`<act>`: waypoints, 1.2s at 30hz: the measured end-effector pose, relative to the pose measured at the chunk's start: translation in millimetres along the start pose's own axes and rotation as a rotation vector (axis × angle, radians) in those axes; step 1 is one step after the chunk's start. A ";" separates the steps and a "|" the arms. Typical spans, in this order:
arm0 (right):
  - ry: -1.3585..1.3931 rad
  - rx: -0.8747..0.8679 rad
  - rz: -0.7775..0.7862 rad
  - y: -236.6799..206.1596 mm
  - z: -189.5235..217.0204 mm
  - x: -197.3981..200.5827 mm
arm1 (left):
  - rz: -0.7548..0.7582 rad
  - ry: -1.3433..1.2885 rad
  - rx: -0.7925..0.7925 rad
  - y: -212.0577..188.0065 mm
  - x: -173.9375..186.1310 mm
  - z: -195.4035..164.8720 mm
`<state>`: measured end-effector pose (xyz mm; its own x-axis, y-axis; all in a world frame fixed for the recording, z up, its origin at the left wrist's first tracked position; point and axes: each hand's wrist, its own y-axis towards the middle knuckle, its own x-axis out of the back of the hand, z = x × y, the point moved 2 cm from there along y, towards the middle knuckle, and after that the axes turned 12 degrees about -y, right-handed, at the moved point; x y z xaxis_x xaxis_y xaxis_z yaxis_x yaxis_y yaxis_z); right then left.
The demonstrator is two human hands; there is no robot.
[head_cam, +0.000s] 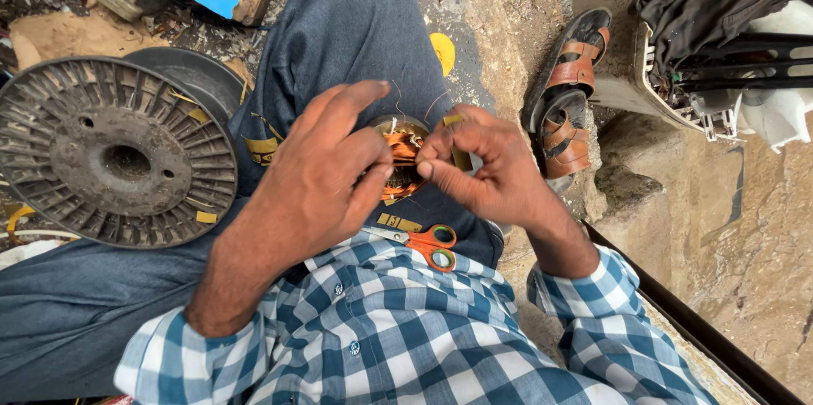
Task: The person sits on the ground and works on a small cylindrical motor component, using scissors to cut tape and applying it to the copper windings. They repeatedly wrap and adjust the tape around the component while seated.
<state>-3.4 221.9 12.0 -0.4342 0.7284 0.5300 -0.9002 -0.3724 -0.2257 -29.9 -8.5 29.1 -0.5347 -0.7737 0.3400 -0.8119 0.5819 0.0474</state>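
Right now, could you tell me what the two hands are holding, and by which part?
Both hands, left hand and right hand, grip the round copper-wire coil on the lap at its opposite edges, fingers pinching its windings.

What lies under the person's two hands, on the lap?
A round coil wound with copper wire rests on the blue trousers, held by the left hand and right hand. Both hands cover most of it.

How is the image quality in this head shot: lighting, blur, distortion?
Head view: soft, even daylight, no harsh glare. The left hand and right hand are sharp, as is the round copper-wire coil between them, though they cover most of it. Wide-angle stretch bends the edges near the grey ribbed spool.
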 end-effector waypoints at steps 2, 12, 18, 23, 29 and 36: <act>-0.038 0.029 -0.008 -3.5 4.3 1.6 | 0.002 0.005 0.000 -4.8 3.8 -0.8; -0.105 0.092 -0.051 -12.8 18.2 0.9 | -0.144 0.038 -0.041 -20.7 -7.7 -2.3; -0.177 0.045 -0.127 -13.7 9.5 -2.1 | -0.158 0.098 -0.070 -26.7 -18.7 -0.7; -0.179 -0.005 -0.146 -15.3 4.5 -4.4 | -0.249 0.033 -0.045 -33.9 -13.4 6.3; -0.190 -0.001 -0.151 -16.5 8.8 -5.1 | -0.204 0.154 -0.118 -22.3 -19.4 5.4; -0.153 0.007 -0.217 -21.2 12.2 -1.5 | -0.174 0.169 -0.106 -13.7 -23.7 9.8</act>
<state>16.6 221.7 25.9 -0.2203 0.6964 0.6830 -0.9713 -0.2211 -0.0879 -8.4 -0.6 11.2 -0.3354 -0.8167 0.4696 -0.8541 0.4739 0.2143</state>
